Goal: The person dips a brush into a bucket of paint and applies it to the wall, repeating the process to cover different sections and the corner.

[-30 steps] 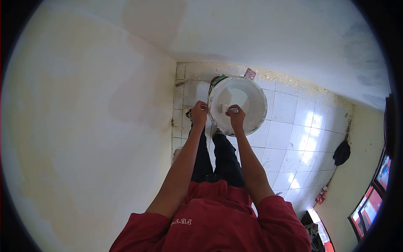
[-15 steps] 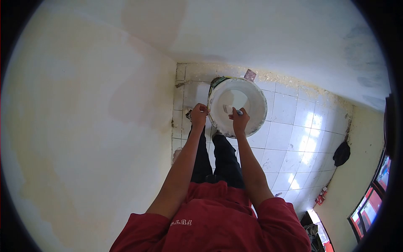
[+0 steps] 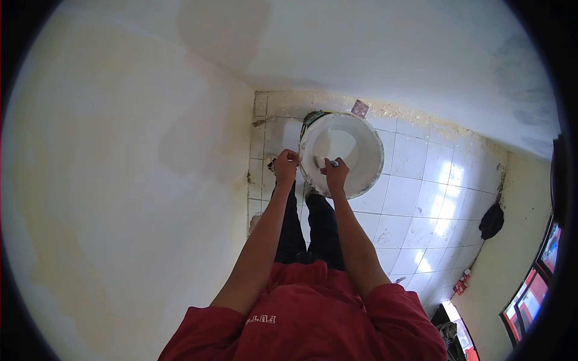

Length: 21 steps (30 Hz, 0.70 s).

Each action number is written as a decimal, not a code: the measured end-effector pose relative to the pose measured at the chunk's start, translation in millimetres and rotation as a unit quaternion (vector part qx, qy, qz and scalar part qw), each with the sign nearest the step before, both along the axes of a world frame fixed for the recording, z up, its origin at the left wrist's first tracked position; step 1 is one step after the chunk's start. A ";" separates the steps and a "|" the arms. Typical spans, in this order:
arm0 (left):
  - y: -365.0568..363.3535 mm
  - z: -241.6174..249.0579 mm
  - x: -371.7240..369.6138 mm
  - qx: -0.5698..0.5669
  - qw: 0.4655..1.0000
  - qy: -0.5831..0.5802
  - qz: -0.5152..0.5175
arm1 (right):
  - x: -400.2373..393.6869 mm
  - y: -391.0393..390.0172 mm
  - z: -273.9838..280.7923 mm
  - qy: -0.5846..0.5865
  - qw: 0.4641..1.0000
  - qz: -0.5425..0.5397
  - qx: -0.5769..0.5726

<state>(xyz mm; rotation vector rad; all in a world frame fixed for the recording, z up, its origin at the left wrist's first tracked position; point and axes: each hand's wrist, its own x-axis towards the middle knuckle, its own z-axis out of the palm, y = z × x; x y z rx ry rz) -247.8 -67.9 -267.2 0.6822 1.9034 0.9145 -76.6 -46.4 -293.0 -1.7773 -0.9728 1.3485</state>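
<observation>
A large white round bucket (image 3: 371, 174), its rim smeared with dried material, stands on the tiled floor and holds some whitish stuff (image 3: 343, 146). At its left rim is my left hand (image 3: 288, 163), fingers closed on the edge. My right hand (image 3: 335, 173) is over the inside of the bucket, wrapped round the handle of a small scraper (image 3: 319, 161). The scraper's blade points left, near the inner left wall, and is partly blurred.
Walls rise close on the left and ahead. A reddish-brown piece (image 3: 359, 108) lies beyond the bucket. Dark items (image 3: 311, 117) sit behind its left rim. A black object (image 3: 491, 221) lies by the right wall, and red items (image 3: 462, 281) are farther down.
My right hand has moved left with the scraper, closer to the bucket's left side. My left hand has stayed at the rim.
</observation>
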 end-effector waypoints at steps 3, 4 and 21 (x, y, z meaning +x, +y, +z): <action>-0.1 5.8 0.4 0.010 1.000 -0.007 -0.001 | 4.3 2.5 4.7 -0.008 1.000 0.011 0.002; 0.4 6.1 0.5 0.008 1.000 -0.011 0.006 | 4.7 4.2 9.0 -0.017 1.000 0.006 0.011; -0.3 27.3 -2.0 -0.001 0.997 -0.067 0.032 | 31.3 -13.0 55.6 -0.049 0.990 0.125 0.052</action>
